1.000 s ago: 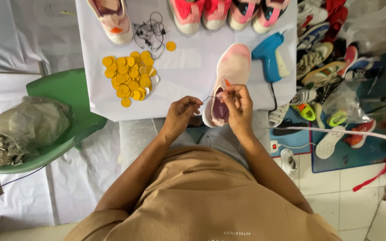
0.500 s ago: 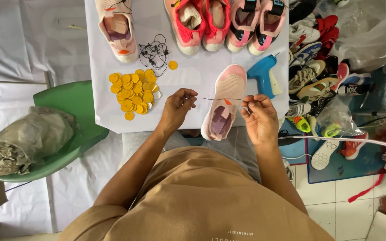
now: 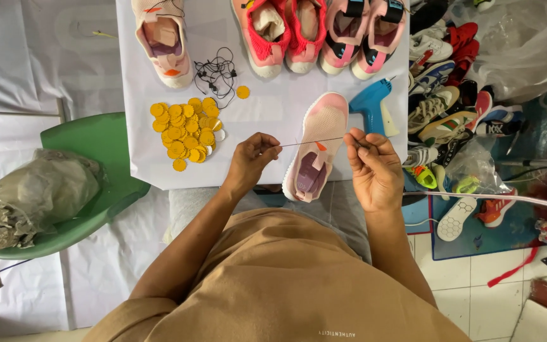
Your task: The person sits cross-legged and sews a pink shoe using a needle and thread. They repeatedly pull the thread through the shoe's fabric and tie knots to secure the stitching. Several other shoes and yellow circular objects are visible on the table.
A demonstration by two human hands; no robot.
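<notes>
Above the pink shoe (image 3: 316, 149), taut horizontal thread (image 3: 314, 142) pinched between left hand (image 3: 252, 158) and right hand (image 3: 373, 166) fingers.

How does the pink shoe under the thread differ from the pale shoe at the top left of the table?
The pink shoe lies by the hands, under the thread stretched between the left hand and right hand; the pale shoe sits apart at the far edge. The pink shoe tilts with its heel over the table edge; the pale shoe rests fully on the table. Both are open-topped, with their openings facing the camera.
</notes>
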